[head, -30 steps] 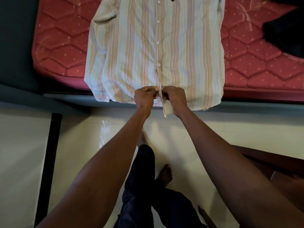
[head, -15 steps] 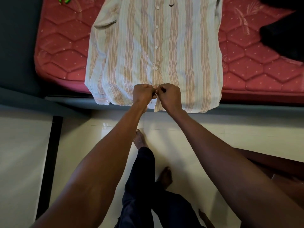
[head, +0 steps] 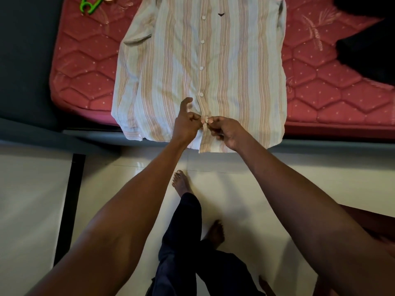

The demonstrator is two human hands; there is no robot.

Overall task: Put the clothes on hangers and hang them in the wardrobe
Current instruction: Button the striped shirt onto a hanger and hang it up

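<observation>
While my left hand (head: 186,122) and right hand (head: 224,130) pinch the striped shirt (head: 235,67)'s lowest button (head: 206,120), it lies buttoned above; the green hanger (head: 90,6) lies unused; hanging remains.

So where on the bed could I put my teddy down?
There is bare red mattress left of the striped shirt, below the green hanger. Another bare patch lies right of the shirt, below the dark clothes. The middle is crowded: the shirt covers it, and both hands work at its bottom button.

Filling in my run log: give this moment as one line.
stage: buttoning | left hand: pinches placket | right hand: pinches lowest button | striped button-up shirt: flat on red quilted mattress | green plastic hanger: unused
</observation>
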